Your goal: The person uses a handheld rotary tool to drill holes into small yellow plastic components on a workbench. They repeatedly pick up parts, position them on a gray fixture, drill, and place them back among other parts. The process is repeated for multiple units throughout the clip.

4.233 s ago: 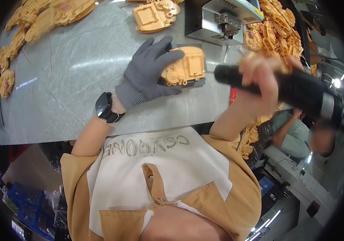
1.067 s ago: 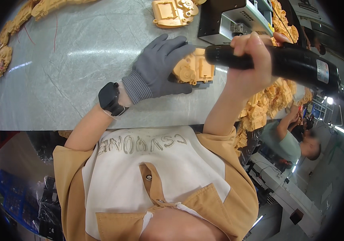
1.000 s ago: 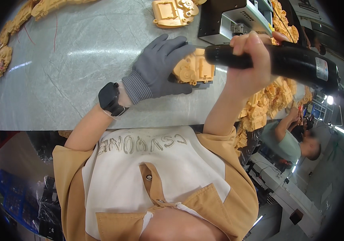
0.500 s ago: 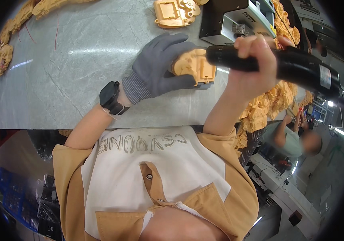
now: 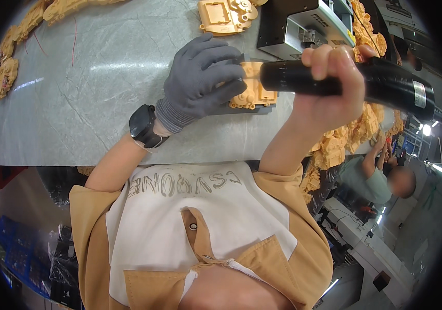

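Observation:
My right hand (image 5: 334, 77), bare, wraps round a black electric screwdriver (image 5: 394, 88), which lies nearly level with its front end to the left, over a yellow-orange plastic housing (image 5: 252, 98). That housing sits in a dark grey fixture (image 5: 265, 110) on the table. At its left side is my left hand (image 5: 200, 80) in a grey knit glove, with a black watch on the wrist. Its fingers are bent and their tips come together just ahead of the screwdriver's front end. Whatever they pinch, if anything, is hidden by the glove.
Another yellow-orange housing (image 5: 223, 18) lies farther back on the grey table (image 5: 102, 103). Behind the screwdriver stands a black and silver machine (image 5: 309, 31). Heaped orange parts (image 5: 334, 142) line the right side; more parts (image 5: 30, 23) row the far left. A co-worker (image 5: 371, 175) sits to the right.
My left hand has drawn its spread thumb and fingers off the housing's sides and brought the fingertips together beside it. The screwdriver has shifted slightly left.

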